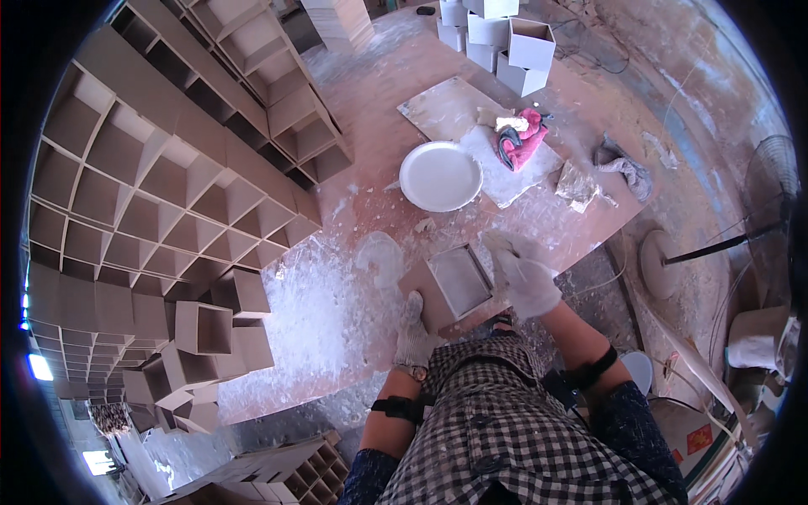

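Note:
A shallow, open grey-brown box (460, 280) with thin raised sides lies on the work table in front of me. My left hand (412, 335), in a whitish knit glove, rests at the near left of the box, by the edge of a brown panel (421, 290). Its fingers are bunched in view, and whether they grip the panel is not clear. Along the box's right side is my right hand (528, 282), gloved in white and smeared by motion. Something pale shows at its fingertips, too blurred to name. Beyond the box sits a round white basin (441, 176).
White powder coats the table (307, 307). Pink cloth (523, 143) lies on a pale board; a grey rag (624, 168) is farther right. Brown compartment boxes (168, 168) are stacked along the left. White boxes (497, 38) stand at the back, a fan (770, 181) at right.

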Tool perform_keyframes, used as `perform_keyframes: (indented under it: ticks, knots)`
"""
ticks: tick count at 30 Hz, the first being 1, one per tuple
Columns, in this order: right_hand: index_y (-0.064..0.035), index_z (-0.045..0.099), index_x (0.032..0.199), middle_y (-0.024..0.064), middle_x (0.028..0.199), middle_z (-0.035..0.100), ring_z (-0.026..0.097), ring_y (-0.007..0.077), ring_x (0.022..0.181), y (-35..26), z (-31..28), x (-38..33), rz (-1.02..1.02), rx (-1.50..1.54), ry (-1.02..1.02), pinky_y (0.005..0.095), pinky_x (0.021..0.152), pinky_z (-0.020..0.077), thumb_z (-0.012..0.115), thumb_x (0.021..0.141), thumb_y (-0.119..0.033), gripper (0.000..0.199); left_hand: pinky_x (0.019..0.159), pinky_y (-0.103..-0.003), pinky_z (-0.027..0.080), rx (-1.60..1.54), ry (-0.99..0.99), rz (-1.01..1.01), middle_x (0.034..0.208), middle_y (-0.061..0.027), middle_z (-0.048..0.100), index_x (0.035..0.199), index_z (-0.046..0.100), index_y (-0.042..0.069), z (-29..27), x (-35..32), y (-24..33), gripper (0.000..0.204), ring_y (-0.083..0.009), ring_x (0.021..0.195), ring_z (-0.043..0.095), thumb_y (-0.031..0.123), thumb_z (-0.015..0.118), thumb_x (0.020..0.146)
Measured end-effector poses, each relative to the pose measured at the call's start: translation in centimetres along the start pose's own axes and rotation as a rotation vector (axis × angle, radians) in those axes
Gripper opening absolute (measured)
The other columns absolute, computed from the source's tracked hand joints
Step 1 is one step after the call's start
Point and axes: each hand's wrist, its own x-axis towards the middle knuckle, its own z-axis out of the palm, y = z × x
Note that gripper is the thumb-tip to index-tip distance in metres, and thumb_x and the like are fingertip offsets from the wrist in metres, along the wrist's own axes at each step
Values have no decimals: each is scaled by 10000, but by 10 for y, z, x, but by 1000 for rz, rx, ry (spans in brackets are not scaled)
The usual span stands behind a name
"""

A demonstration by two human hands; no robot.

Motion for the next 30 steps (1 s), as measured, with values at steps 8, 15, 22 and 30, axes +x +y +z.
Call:
perform_keyframes:
  ticks: [8,15,22,30]
  knots:
    - [-51,695,929,209,827,659,654,349,778,24,29,50,32,-199,-34,412,717,509,533,771,-175,258,1023,-571,417,-170,40,-97,1371,-197,452,1390,365,30,43,-22,21,755,-398,1241,457,356,735,819]
    - [-73,677,867,163,783,662,656,333,765,4,61,41,-225,-487,8,454,700,507,564,753,-161,183,923,-529,510,-149,-56,-80,1275,-176,528,1344,413,32,34,-12,17,667,-371,1131,550,311,732,830]
    - [-189,647,955,59,811,653,644,275,731,-26,67,8,-634,-915,26,419,617,493,587,751,-137,218,982,-432,481,-12,-42,-54,1279,-117,550,1350,442,50,26,-11,16,658,-273,1154,554,386,703,848]
    - [-173,677,908,74,799,661,662,268,745,10,39,39,-473,-1303,43,409,632,512,571,766,-133,182,995,-487,465,-89,-7,-87,1282,-163,540,1350,429,32,9,-1,3,665,-325,1160,545,367,704,846]
